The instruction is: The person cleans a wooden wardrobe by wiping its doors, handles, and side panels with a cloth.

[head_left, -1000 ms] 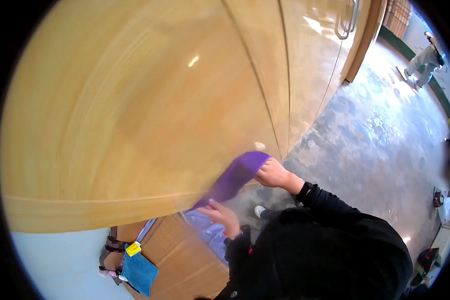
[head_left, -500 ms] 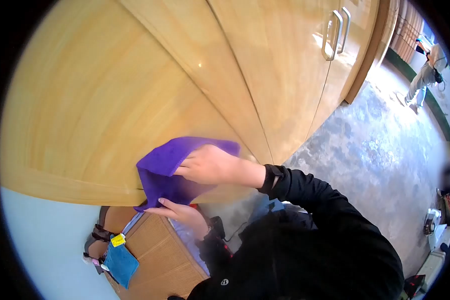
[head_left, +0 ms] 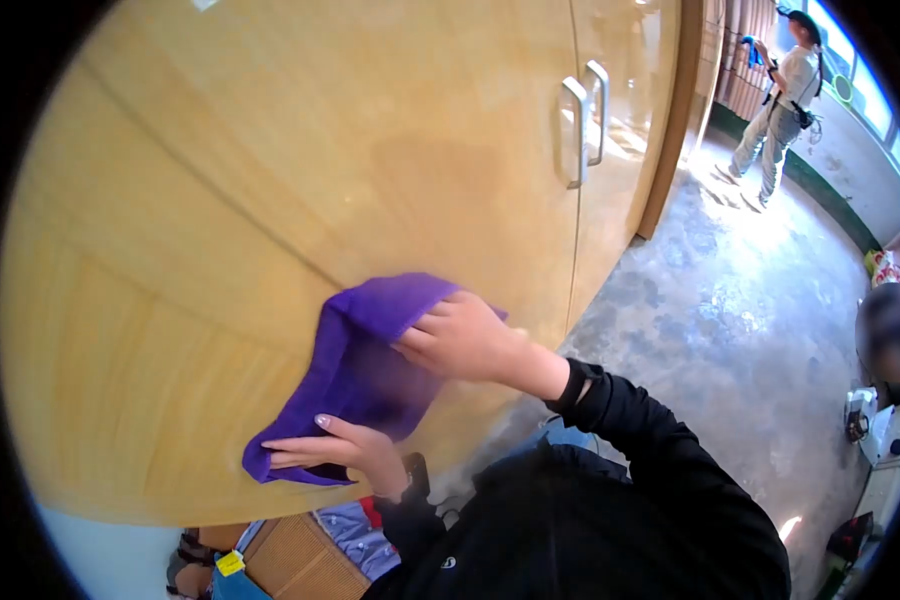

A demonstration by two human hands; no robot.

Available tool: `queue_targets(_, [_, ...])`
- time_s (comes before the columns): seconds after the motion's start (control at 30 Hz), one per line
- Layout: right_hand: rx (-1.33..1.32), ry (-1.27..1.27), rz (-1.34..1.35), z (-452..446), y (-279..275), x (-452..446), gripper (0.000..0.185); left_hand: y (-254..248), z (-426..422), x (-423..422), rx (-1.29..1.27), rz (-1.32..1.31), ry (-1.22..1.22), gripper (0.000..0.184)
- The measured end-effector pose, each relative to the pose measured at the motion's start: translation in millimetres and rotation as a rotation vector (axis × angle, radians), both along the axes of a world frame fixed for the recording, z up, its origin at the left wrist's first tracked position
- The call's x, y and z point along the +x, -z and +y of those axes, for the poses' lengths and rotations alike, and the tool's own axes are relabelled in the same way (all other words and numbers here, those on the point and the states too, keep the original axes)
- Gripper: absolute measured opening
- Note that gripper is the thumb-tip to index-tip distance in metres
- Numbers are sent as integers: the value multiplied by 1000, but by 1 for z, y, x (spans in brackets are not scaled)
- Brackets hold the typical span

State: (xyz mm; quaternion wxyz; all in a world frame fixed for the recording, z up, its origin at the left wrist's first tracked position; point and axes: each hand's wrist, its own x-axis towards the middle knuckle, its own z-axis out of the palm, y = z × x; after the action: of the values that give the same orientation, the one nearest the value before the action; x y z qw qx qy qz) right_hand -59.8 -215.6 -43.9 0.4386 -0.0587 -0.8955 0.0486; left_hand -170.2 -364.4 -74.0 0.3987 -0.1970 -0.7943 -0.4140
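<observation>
A purple cloth is spread between my two hands against the glossy yellow wooden cabinet. My right hand grips the cloth's upper right part, its fingers bent over the fabric. Lower down, my left hand holds the cloth's bottom left end, with the fingers stretched along it and the thumb above. Part of the cloth hangs in folds between the hands. Two metal handles are on the cabinet doors, above and to the right of my right hand.
Another person stands at the back right near a window, a blue item in hand. Grey floor stretches along the right. Below the cabinet are a brown woven mat and a yellow tag. White boxes line the right edge.
Both hands have moved with the purple cloth, which is now stretched diagonally between them. The view has shifted, and the other person now appears more upright.
</observation>
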Motion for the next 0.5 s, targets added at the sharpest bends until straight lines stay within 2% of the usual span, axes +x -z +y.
queue_targets(0.07, [52,13,42,34,-12,12,22,-7,35,5,4,32,3,66])
queue_targets(0.13, [107,54,23,69,-17,23,21,-15,76,13,-98,94,-63,71])
queue_targets(0.17, [115,98,42,89,-20,29,21,-15,95,19,-45,55,-7,81])
queue_targets(0.33, [153,198,29,176,-31,49,25,-5,179,44,-177,44,15,80])
queue_targets(0.4, [222,194,26,205,-31,56,29,-7,210,52,-90,152,-28,75])
queue_targets(0.5, [145,134,0,250,-17,64,44,8,249,59,-122,182,-36,74])
